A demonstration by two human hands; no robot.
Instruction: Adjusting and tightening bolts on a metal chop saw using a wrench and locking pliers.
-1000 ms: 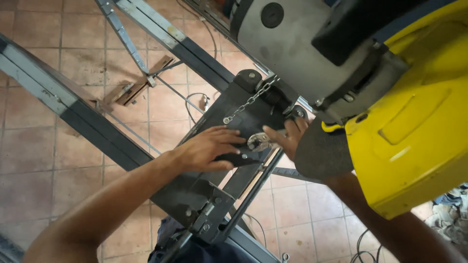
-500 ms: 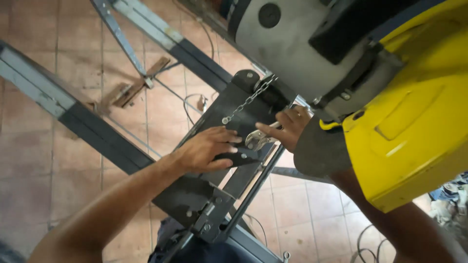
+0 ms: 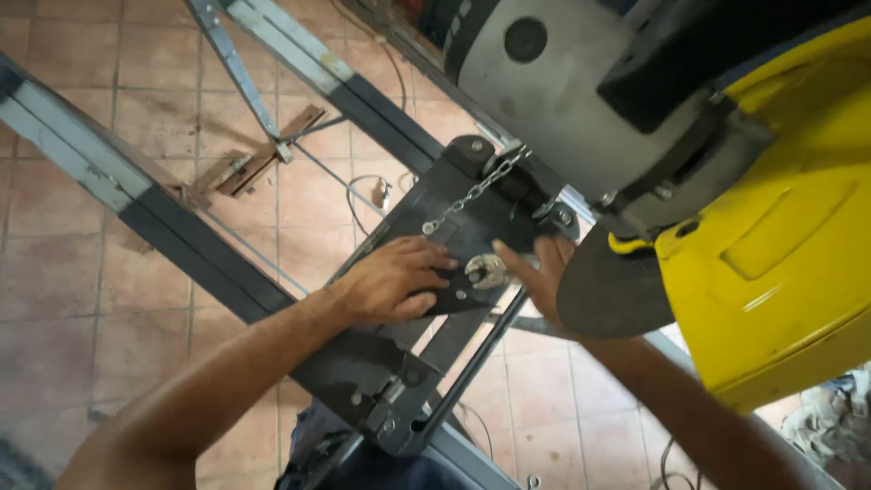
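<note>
Matt dark metal base plate [image 3: 472, 227], seemingly

head cam | single view | looks steeply down, close over saw base [image 3: 454, 272] | tiled floor [image 3: 82, 272] far below

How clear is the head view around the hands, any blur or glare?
Head view: even daylight, no glare; left hand, right hand and the metal fitting between them are fairly sharp; the yellow guard and grey motor housing loom close, softer.
</note>
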